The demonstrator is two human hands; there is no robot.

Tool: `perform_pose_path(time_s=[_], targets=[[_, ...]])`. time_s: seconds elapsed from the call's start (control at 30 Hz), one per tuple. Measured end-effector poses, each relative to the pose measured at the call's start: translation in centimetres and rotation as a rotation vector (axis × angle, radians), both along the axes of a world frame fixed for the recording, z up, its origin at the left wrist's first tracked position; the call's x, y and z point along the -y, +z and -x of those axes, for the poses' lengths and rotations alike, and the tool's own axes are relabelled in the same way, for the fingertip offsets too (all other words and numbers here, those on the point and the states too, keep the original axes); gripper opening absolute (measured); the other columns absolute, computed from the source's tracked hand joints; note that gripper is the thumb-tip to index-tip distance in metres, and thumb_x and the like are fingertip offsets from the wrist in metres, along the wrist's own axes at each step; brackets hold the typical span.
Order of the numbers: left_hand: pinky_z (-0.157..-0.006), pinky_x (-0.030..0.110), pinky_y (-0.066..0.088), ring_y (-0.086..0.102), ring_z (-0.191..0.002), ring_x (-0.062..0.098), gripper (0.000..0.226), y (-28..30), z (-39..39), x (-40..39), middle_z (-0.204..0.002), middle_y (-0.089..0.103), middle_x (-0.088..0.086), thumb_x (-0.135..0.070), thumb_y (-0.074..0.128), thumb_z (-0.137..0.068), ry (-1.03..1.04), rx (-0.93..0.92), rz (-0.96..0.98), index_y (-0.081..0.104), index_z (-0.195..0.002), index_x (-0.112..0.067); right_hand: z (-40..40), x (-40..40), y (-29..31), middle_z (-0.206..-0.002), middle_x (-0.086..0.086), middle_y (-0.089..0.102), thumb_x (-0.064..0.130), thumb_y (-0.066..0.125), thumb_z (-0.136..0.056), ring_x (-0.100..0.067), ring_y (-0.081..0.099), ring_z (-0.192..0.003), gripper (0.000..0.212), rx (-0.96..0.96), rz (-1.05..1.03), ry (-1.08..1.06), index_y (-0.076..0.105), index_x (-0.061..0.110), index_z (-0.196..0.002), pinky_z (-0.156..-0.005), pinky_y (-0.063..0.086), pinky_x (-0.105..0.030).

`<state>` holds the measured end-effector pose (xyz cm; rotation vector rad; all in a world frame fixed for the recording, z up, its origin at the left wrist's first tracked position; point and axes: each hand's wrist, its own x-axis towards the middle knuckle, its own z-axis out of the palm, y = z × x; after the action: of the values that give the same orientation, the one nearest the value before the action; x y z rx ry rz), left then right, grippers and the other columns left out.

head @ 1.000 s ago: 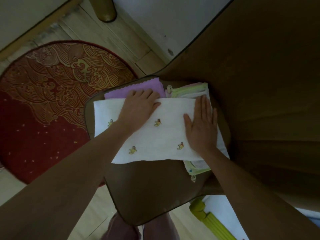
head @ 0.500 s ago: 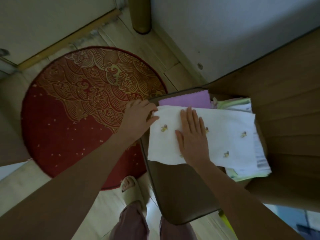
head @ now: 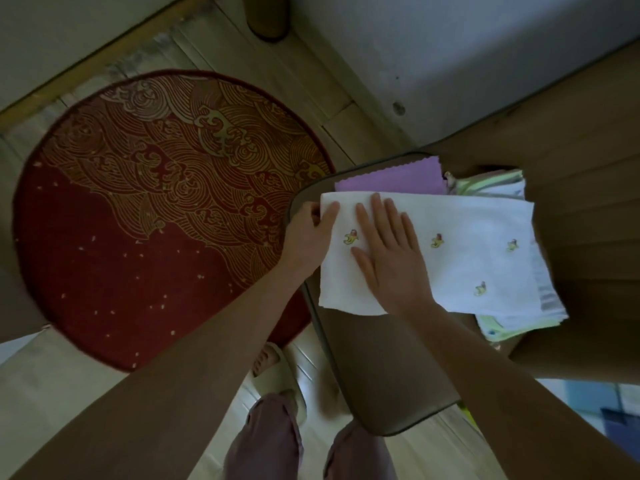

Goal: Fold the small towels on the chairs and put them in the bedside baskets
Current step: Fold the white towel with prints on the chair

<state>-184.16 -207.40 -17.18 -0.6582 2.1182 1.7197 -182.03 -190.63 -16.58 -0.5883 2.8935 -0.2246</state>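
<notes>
A round red rug (head: 138,216) covers the wooden floor (head: 311,98) left of the brown chair (head: 381,375). On the seat a white towel (head: 467,244) lies spread over a purple cloth (head: 391,180) and a stack of striped towels (head: 519,320), its left edge reaching the seat's rim. The right hand (head: 391,251) presses flat on the towel, fingers straight. The left hand (head: 308,233) pinches the towel's left edge.

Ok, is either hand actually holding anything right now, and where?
The left hand pinches the white towel at its left edge. The right hand only presses flat on it.
</notes>
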Motion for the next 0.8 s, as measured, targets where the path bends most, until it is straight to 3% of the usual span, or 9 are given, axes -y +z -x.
perform_pose_path(time_s=[0.07,0.1,0.17,0.23,0.33,0.5,0.63,0.8], targets=[[-0.067,0.027,0.054,0.069,-0.079,0.021,0.047,1.1,-0.1,0.4,-0.085,0.071,0.006,-0.048,0.046,-0.098,-0.027,0.128,-0.199,0.069,-0.093,-0.007,0.0,0.1,-0.1,-0.163,-0.007,0.004,0.045,0.022,-0.103,-0.022,0.000,-0.151,0.061,0.019,-0.004,0.001,0.007,0.019,-0.156,-0.122,0.003,-0.042],[-0.068,0.024,0.054,0.069,-0.077,0.015,0.045,1.6,-0.3,0.5,-0.085,0.072,0.002,-0.049,0.045,-0.098,-0.034,0.180,-0.283,0.070,-0.091,-0.012,0.1,0.1,-0.2,-0.163,-0.006,0.002,0.045,0.021,-0.103,-0.021,-0.002,-0.151,0.061,0.034,0.004,-0.012,0.005,0.020,-0.156,-0.122,0.002,-0.042],[-0.071,0.020,0.053,0.067,-0.082,0.011,0.036,2.0,-0.9,0.5,-0.094,0.071,0.001,-0.044,0.046,-0.099,-0.050,0.177,-0.399,0.067,-0.103,-0.015,0.3,0.1,-0.4,-0.163,-0.004,0.000,0.045,0.018,-0.103,-0.018,-0.005,-0.151,0.060,0.072,0.039,-0.036,0.003,0.022,-0.156,-0.122,0.000,-0.039],[-0.078,0.026,0.054,0.066,-0.092,0.015,0.031,1.9,-1.8,0.1,-0.107,0.067,0.006,-0.036,0.047,-0.101,-0.037,0.099,-0.414,0.057,-0.120,-0.013,0.5,0.0,-0.4,-0.163,-0.003,-0.001,0.046,0.015,-0.102,-0.016,-0.005,-0.150,0.060,0.097,0.079,-0.055,0.002,0.022,-0.156,-0.122,-0.001,-0.036],[-0.082,0.037,0.055,0.063,-0.096,0.017,0.024,1.4,-3.1,-0.8,-0.109,0.062,0.003,-0.029,0.047,-0.101,-0.031,-0.069,-0.237,0.048,-0.122,-0.016,0.6,0.0,-0.5,-0.163,-0.003,0.002,0.048,0.011,-0.102,-0.015,-0.003,-0.150,0.061,0.090,0.092,-0.059,0.004,0.021,-0.156,-0.122,-0.001,-0.035],[-0.083,0.040,0.052,0.064,-0.098,0.021,0.048,1.0,-4.3,-2.4,-0.119,0.062,0.005,-0.037,0.037,-0.101,-0.148,-0.250,0.178,0.030,-0.145,-0.018,0.6,0.3,-1.5,-0.163,-0.006,0.008,0.046,0.015,-0.103,-0.020,0.004,-0.151,0.060,0.010,0.026,-0.064,0.008,0.019,-0.156,-0.122,0.006,-0.040],[-0.073,0.041,0.054,0.066,-0.079,0.023,0.044,0.6,-4.1,-2.2,-0.104,0.067,0.012,-0.025,0.037,-0.104,-0.167,-0.347,0.294,0.031,-0.145,-0.013,0.3,0.1,-2.2,-0.163,-0.007,0.007,0.043,0.019,-0.103,-0.021,0.002,-0.151,0.059,-0.040,-0.005,-0.049,0.010,0.019,-0.156,-0.122,0.002,-0.041],[-0.067,0.037,0.052,0.063,-0.072,0.019,0.042,0.4,-4.2,-2.2,-0.099,0.067,0.011,-0.023,0.037,-0.104,-0.206,-0.377,0.404,0.034,-0.144,-0.011,0.5,-1.7,-2.2,-0.163,-0.009,0.007,0.047,0.017,-0.103,-0.023,0.003,-0.150,0.060,-0.067,-0.040,0.083,0.010,0.019,-0.156,-0.122,0.003,-0.042]])
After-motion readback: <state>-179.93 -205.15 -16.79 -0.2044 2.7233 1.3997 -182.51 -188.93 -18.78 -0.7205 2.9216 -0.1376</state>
